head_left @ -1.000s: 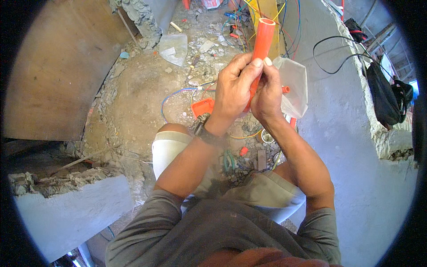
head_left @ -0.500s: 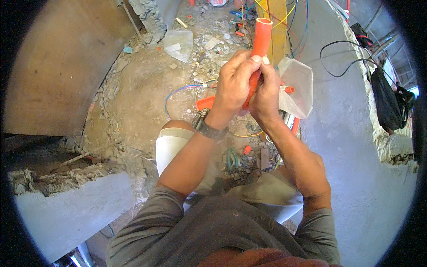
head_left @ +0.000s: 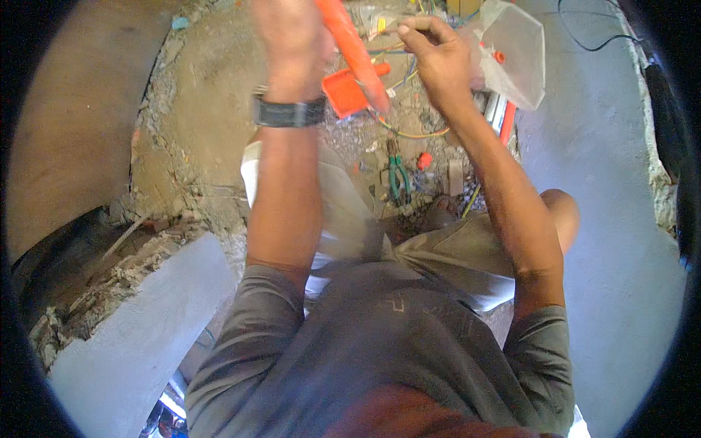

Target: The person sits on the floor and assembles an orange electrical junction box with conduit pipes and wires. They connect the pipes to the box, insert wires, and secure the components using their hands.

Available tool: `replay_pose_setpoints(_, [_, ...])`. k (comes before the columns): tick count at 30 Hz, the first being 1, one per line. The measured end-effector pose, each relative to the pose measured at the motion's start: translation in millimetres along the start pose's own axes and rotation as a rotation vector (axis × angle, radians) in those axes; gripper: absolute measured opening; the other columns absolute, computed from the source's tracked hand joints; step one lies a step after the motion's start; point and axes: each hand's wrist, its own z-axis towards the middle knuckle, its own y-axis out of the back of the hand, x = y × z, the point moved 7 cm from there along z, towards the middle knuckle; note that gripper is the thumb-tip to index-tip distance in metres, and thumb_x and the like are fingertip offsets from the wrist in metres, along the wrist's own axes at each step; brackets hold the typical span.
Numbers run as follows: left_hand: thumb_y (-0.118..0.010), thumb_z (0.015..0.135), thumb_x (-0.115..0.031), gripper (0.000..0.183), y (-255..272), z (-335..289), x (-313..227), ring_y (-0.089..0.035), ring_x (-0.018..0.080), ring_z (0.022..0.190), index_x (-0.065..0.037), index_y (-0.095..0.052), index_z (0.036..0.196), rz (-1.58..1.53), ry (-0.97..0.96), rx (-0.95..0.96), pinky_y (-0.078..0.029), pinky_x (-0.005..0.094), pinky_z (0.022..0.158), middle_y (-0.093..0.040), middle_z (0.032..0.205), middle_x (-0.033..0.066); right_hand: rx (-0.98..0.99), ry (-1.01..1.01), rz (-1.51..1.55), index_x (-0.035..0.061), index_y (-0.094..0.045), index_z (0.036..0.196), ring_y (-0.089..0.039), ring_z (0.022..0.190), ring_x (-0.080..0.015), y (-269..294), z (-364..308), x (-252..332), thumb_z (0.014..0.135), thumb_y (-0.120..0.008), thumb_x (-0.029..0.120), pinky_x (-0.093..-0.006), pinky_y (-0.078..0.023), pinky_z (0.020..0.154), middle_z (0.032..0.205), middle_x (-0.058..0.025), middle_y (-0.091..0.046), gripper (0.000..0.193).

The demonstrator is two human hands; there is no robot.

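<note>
At twelve o'clock, our blurred left hand seems closed on the smooth orange plastic tube, slanted eleven-to-five, probably held one-handed to free our half-curled right hand; whether that pinches anything, we cannot tell.

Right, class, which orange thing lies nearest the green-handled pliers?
The small piece right of the handles; the box and long pipe are farther.
</note>
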Motion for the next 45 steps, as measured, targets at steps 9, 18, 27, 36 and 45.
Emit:
replay_pose_setpoints(9, [-0.05, 0.107, -0.036, 0.035, 48.5, 6.2, -90.4, -0.057, 0.0158, 0.063, -0.003, -0.061, 0.106, 0.315, -0.308, 0.008, -0.047, 0.0259, 0.057, -0.061, 0.081, 0.0055, 0.404, -0.691, -0.901, 0.0036, -0.076, 0.095, -0.073, 0.088, -0.0417, 19.3, -206.8, -227.1, 0.094, -0.065, 0.047, -0.0532, -0.056, 0.08, 0.093, -0.0229, -0.075, 0.045])
replay_pose_setpoints(18, [-0.054, 0.103, -0.025, 0.038, 59.5, 9.0, -66.2, -0.06, 0.0157, 0.069, 0.007, -0.066, 0.117, 0.942, -0.106, -0.105, -0.046, 0.0286, 0.062, -0.069, 0.092, 0.0101, 0.542, -1.056, -1.111, 0.0039, -0.071, 0.117, -0.071, 0.111, -0.0385, 107.2, -285.8, -263.9, 0.088, -0.065, 0.024, -0.0511, -0.056, 0.093, 0.118, -0.0215, -0.073, 0.035])
replay_pose_setpoints(27, [-0.057, 0.102, -0.031, 0.031, -1.3, -21.4, 31.9, -0.057, 0.017, 0.069, -0.003, -0.069, 0.099, 1.021, 0.185, 0.462, -0.045, 0.0331, 0.065, -0.063, 0.079, 0.0064, -0.141, -1.268, -1.07, 0.0007, -0.073, 0.109, -0.07, 0.108, -0.0402, 280.1, -328.9, -299.7, 0.085, -0.066, 0.028, -0.0479, -0.056, 0.092, 0.112, -0.025, -0.073, 0.038])
replay_pose_setpoints(36, [-0.06, 0.102, -0.031, 0.033, -43.9, -37.6, 63.8, -0.054, 0.0082, 0.068, 0.0, -0.069, 0.098, 0.919, 0.217, 0.82, -0.044, 0.0285, 0.061, -0.06, 0.076, -0.0003, 0.249, -1.475, -1.191, 0.0055, -0.07, 0.123, -0.068, 0.119, -0.0369, 224.8, -365.8, -266.1, 0.09, -0.067, 0.033, -0.0476, -0.057, 0.096, 0.127, -0.0186, -0.071, 0.043])
replay_pose_setpoints(45, [-0.061, 0.098, -0.038, 0.038, 7.5, -41.9, 54.9, -0.053, 0.0278, 0.062, 0.0, -0.067, 0.094, 0.954, 0.308, 0.77, -0.045, 0.0424, 0.062, -0.057, 0.069, 0.0142, -0.275, -1.106, -1.204, 0.0005, -0.065, 0.108, -0.073, 0.087, -0.0379, 240.9, -356.4, -215.3, 0.094, -0.061, 0.021, -0.0505, -0.057, 0.075, 0.093, -0.0218, -0.073, 0.026])
